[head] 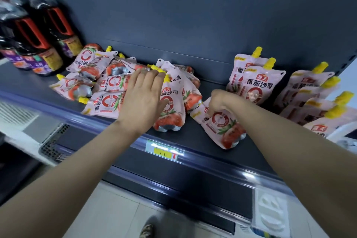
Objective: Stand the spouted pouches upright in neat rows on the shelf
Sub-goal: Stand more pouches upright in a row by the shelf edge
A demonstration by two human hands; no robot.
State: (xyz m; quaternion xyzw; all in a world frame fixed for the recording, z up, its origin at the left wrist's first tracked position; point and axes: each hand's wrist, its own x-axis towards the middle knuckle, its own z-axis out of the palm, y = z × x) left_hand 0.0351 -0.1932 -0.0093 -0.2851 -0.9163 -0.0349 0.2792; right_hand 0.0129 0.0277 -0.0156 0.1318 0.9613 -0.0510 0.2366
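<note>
Pink tomato-sauce pouches with yellow spouts lie in a loose heap on the dark shelf. My left hand rests on an upright pouch at the heap's right side, fingers at its yellow spout. My right hand is closed on the top of a tilted pouch near the shelf's front edge. Standing pouches form rows at the right, with more rows further right.
Dark sauce bottles with red handles stand at the shelf's left end. A yellow price tag sits on the shelf's front rail. A white package lies on a lower shelf. Bare shelf shows between the heap and the standing rows.
</note>
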